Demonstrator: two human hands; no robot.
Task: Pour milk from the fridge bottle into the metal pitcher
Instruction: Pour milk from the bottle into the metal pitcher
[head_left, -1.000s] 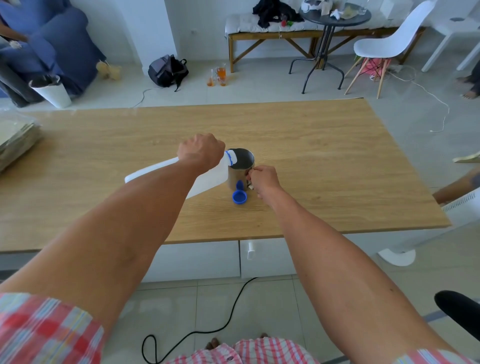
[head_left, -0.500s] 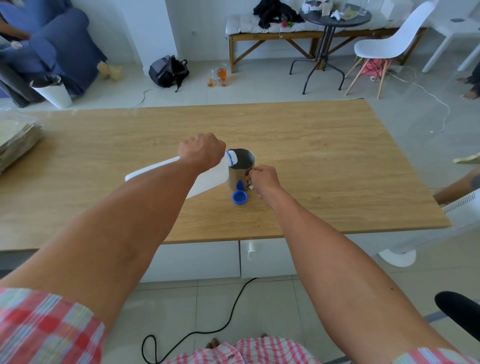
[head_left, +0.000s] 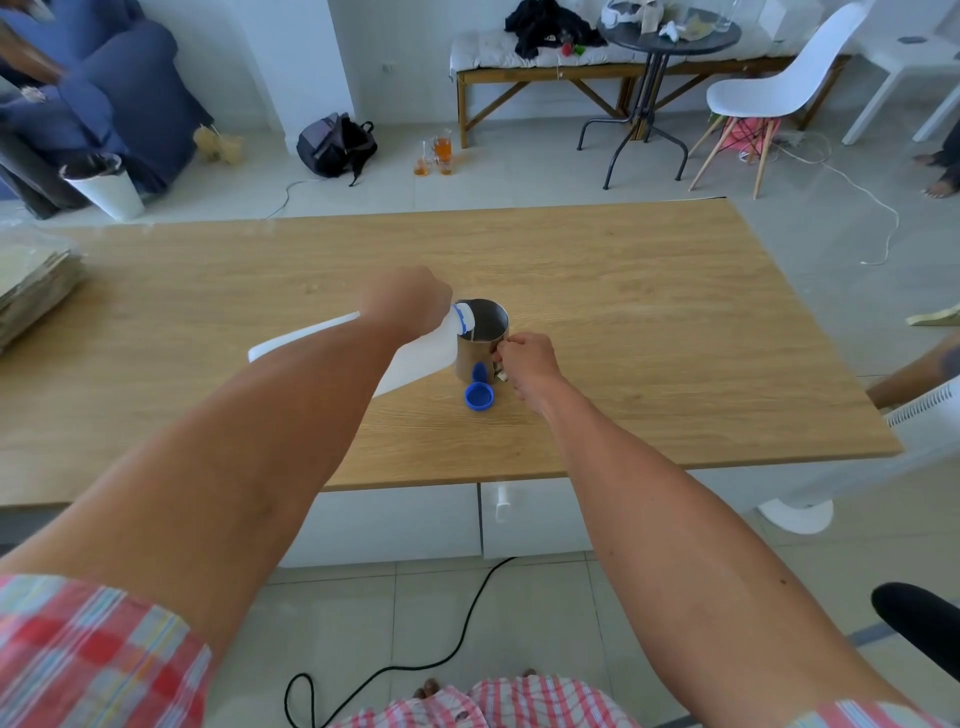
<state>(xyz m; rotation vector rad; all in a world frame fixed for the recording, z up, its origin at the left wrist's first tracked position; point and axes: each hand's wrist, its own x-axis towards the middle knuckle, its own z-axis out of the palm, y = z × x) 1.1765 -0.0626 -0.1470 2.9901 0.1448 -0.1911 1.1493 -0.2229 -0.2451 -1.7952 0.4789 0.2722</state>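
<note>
A white plastic milk bottle (head_left: 421, 356) with a blue neck ring lies tilted steeply, its mouth over the rim of the metal pitcher (head_left: 478, 338). My left hand (head_left: 405, 301) grips the bottle near its neck from above. A thin white stream of milk runs from the mouth into the pitcher. The pitcher stands upright on the wooden table (head_left: 649, 322). My right hand (head_left: 524, 364) holds the pitcher's handle on its near right side. The blue bottle cap (head_left: 479, 397) lies on the table just in front of the pitcher.
A wrapped stack of flat sheets (head_left: 31, 280) sits at the table's left edge. Beyond the table are a backpack (head_left: 335, 143), glasses on the floor (head_left: 436, 156), a white chair (head_left: 769, 93) and a round side table (head_left: 665, 36). A black cable (head_left: 415, 660) runs under the near edge.
The bottle has tipped slightly further and a thin stream of milk now shows at its mouth. Both hands stay in place.
</note>
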